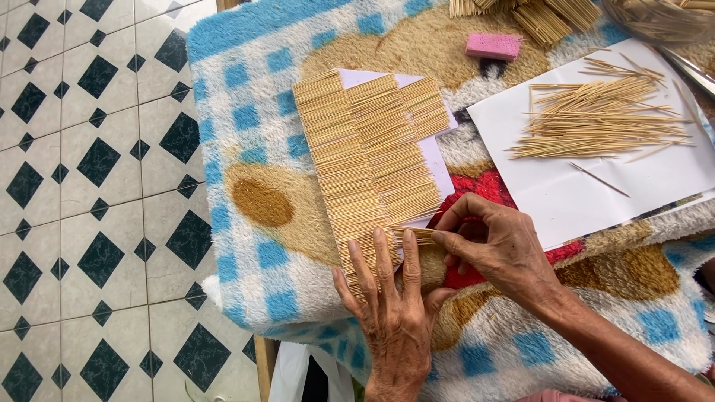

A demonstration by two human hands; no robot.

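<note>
Black-and-white diamond floor tiles down the left of the frame; a fluffy blue-checked blanket spread over the rest. At centre, a sheet of thin wooden sticks laid side by side in neat rows on white paper. Left hand flat, fingers spread, pressing the sheet's lower edge. Right hand with thumb and fingertips pinched on a small bundle of sticks at that same edge. Probably very light, stiff yet easily snapped, and quick to scatter; best pinched mid-length, gently. Loose sticks on white paper upper right; pink block near the top.
</note>
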